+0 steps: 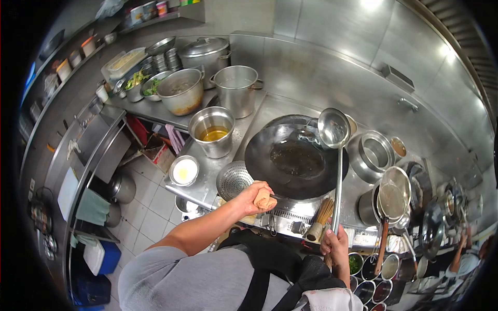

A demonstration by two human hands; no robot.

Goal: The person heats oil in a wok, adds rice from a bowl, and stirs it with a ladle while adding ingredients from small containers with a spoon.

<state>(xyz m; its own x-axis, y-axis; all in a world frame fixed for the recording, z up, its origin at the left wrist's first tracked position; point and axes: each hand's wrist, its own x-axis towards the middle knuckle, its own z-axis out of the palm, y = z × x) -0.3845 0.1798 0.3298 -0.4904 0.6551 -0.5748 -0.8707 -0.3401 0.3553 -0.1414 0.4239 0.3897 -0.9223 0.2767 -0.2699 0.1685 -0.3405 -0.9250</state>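
Note:
My left hand (258, 198) is closed on a folded tan cloth (264, 200) at the near left edge of the wok. In my right hand (336, 241) is the long handle of a steel ladle (333, 128), whose bowl is raised over the wok's right rim. The dark wok (270, 179) sits on the stove with a little shiny liquid at its bottom. A perforated strainer (234, 179) lies just left of my left hand. A bamboo brush (322, 217) rests between the wok and my right hand.
A steel pot of yellow oil (211, 115), a bowl of white stuff (184, 171) and large pots (236, 96) stand left. Right are stacked pots (374, 150), a mesh skimmer (393, 194) and seasoning containers (366, 291). Another person (469, 262) is at the far right.

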